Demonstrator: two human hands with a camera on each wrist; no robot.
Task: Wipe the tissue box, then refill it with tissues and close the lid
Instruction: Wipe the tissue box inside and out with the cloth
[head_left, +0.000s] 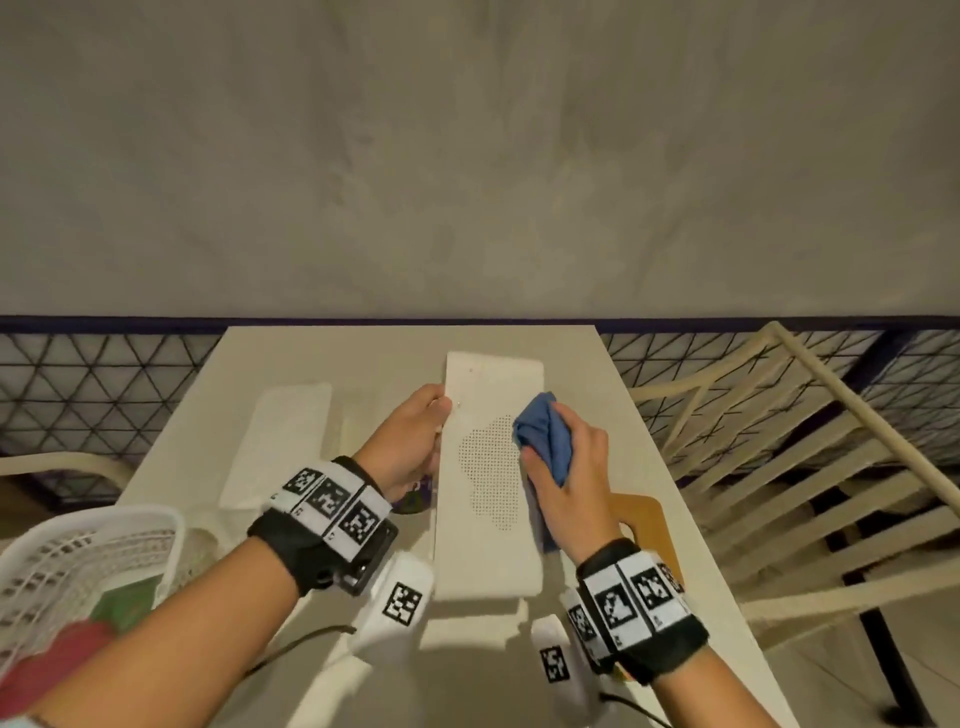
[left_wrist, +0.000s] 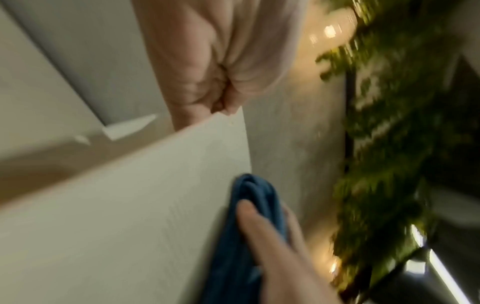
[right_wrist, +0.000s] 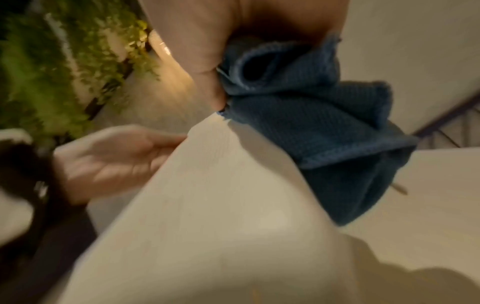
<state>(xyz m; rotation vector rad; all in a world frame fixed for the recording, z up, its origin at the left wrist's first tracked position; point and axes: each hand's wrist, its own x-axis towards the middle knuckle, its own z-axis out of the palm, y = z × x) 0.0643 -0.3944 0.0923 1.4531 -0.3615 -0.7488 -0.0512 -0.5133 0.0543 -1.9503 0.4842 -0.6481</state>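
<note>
My left hand (head_left: 410, 441) grips the tissue box (head_left: 488, 499) by its edge, held between my hands (over the table (head_left: 171, 457)); my right hand (head_left: 566, 467) clutches the blue cloth (head_left: 545, 436) against it.

Grey concrete wall (head_left: 467, 156), cream table (head_left: 582, 364), slatted chair (head_left: 779, 467) (rt side)

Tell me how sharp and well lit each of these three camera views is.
Head view: dim warm light, fairly sharp, tissue box casting a shadow toward the viewer. Left wrist view: motion-blurred, greenery smeared. Right wrist view: blue cloth weave crisp, left hand and box blurred.
</note>
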